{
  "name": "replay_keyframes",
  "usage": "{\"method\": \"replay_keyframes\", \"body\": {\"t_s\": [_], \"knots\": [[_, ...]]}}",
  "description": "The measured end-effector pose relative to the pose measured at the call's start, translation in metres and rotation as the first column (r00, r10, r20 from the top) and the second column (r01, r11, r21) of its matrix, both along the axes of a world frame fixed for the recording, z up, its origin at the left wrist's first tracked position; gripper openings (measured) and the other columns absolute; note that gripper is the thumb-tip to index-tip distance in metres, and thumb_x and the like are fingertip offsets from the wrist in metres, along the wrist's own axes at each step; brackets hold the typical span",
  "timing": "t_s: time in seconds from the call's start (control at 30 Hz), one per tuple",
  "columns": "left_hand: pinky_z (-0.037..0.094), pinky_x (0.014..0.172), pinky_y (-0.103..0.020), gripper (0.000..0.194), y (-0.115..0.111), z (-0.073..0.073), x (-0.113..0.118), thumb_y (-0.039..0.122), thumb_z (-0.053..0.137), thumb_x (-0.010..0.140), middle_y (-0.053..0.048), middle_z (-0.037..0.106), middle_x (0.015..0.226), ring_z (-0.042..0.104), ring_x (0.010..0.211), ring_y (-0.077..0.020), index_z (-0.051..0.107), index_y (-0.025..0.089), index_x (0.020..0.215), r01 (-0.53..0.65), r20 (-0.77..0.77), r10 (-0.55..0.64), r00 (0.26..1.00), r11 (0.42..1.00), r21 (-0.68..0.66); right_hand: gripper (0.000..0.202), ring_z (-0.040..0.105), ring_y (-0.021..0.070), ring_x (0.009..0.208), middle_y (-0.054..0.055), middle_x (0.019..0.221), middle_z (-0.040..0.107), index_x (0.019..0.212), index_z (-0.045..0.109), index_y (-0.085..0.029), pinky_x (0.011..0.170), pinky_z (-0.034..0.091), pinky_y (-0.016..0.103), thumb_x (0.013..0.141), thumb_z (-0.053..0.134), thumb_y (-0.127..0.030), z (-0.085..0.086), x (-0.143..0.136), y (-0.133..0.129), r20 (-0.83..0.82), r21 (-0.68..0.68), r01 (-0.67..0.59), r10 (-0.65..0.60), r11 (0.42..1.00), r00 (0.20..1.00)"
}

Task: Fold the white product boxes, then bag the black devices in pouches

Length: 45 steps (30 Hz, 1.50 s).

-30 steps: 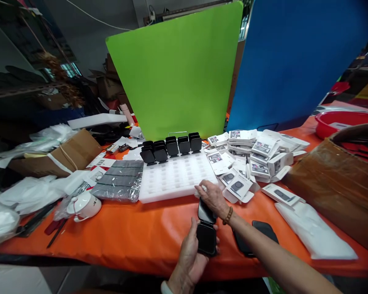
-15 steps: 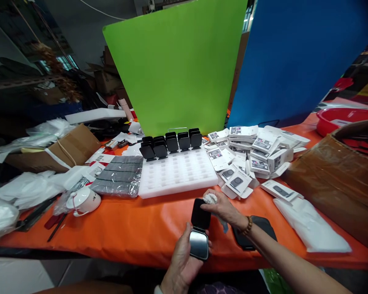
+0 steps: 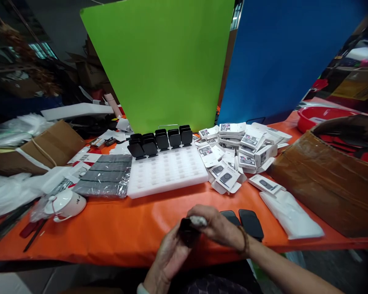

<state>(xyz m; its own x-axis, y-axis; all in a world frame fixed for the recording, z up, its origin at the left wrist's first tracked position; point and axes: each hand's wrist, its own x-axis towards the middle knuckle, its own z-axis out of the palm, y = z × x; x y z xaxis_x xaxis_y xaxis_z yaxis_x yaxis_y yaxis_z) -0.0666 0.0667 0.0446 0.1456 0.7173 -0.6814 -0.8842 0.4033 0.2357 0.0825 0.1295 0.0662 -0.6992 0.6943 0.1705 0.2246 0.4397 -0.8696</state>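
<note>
A black folding device (image 3: 188,232) is held between both hands near the table's front edge, its mirror-like face not showing. My left hand (image 3: 171,254) wraps round it from the left and below. In my right hand (image 3: 217,228), fingers closed, is a crumpled white cloth (image 3: 198,221), pressed near the device's upper right. Two black flat devices (image 3: 250,223) lie beside my right wrist, partly behind it. Beyond the hands, a white foam tray (image 3: 168,171) bears several black devices (image 3: 162,140) standing in rows along its back.
White printed boxes (image 3: 227,177) are piled right of the tray. Further right are a white plastic bag (image 3: 291,214), a brown carton (image 3: 319,183) and a red basin (image 3: 325,114). Leftward lie a grey wrapped cloth (image 3: 104,175) and a white cup (image 3: 66,204). Green (image 3: 165,61) and blue (image 3: 282,57) boards stand behind.
The device in my left hand has gone from opened out, with its shiny face showing, to a more folded or turned pose. My right hand has come lower and closer. The view has shifted right.
</note>
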Motion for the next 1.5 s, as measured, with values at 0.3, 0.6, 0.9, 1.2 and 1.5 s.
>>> {"method": "replay_keyframes", "body": {"t_s": [0.3, 0.6, 0.9, 1.2, 1.5], "knots": [[0.055, 0.065, -0.031, 0.017, 0.003, -0.015, 0.023, 0.014, 0.05, 0.091, -0.013, 0.069, 0.089, 0.066, 0.073, -0.0198, 0.062, 0.005, 0.098, 0.006, -0.151, -0.006, 0.989, 1.0, 0.002, 0.049, 0.057, 0.02, 0.09, 0.003, 0.103, 0.06, 0.107, 0.056, -0.022, 0.079, 0.045, 0.029, 0.065, 0.077, -0.036, 0.011, 0.019, 0.006, 0.105, -0.2, 0.02, 0.002, 0.98, 0.994], [0.051, 0.074, -0.031, 0.023, 0.003, -0.007, 0.012, 0.034, 0.068, 0.079, -0.009, 0.068, 0.078, 0.063, 0.082, -0.0229, 0.07, 0.012, 0.084, 0.2, -0.554, -0.106, 0.826, 0.974, 0.111, 0.021, 0.047, 0.0122, 0.059, -0.005, 0.066, 0.05, 0.076, 0.047, -0.02, 0.054, 0.037, 0.022, 0.065, 0.065, -0.023, -0.01, 0.023, 0.021, 0.089, -0.625, 0.137, -0.105, 0.769, 0.991], [0.012, 0.115, -0.045, 0.028, 0.059, -0.007, -0.044, 0.012, 0.068, 0.072, -0.011, 0.054, 0.133, 0.029, 0.136, -0.0304, 0.068, 0.024, 0.097, 0.2, -0.94, 0.341, -0.012, 0.922, 0.332, 0.023, 0.062, 0.0267, 0.081, 0.01, 0.085, 0.068, 0.093, 0.062, -0.019, 0.069, 0.043, 0.032, 0.071, 0.067, -0.022, -0.02, 0.038, 0.028, 0.592, 0.229, 0.174, -0.278, 0.958, 0.756], [0.002, 0.113, -0.052, 0.047, 0.072, -0.02, -0.065, 0.015, 0.062, 0.073, -0.015, 0.046, 0.143, 0.016, 0.142, -0.0361, 0.062, 0.021, 0.119, 0.397, -0.957, 0.222, -0.187, 0.908, 0.133, 0.021, 0.059, 0.0203, 0.093, 0.007, 0.105, 0.067, 0.104, 0.064, -0.02, 0.074, 0.04, 0.027, 0.088, 0.051, -0.023, 0.07, -0.112, 0.182, 0.269, 0.437, 0.273, -0.414, 0.857, 0.87], [0.003, 0.113, -0.057, 0.056, 0.069, -0.028, -0.067, 0.01, 0.059, 0.072, -0.011, 0.041, 0.147, 0.016, 0.142, -0.0363, 0.057, 0.023, 0.127, 0.415, -0.947, 0.201, -0.252, 0.906, 0.082, 0.012, 0.062, 0.0201, 0.08, 0.007, 0.082, 0.07, 0.086, 0.069, -0.016, 0.064, 0.041, 0.026, 0.08, 0.058, -0.017, 0.07, -0.198, 0.212, 0.176, 0.337, 0.292, -0.365, 0.895, 0.914]]}}
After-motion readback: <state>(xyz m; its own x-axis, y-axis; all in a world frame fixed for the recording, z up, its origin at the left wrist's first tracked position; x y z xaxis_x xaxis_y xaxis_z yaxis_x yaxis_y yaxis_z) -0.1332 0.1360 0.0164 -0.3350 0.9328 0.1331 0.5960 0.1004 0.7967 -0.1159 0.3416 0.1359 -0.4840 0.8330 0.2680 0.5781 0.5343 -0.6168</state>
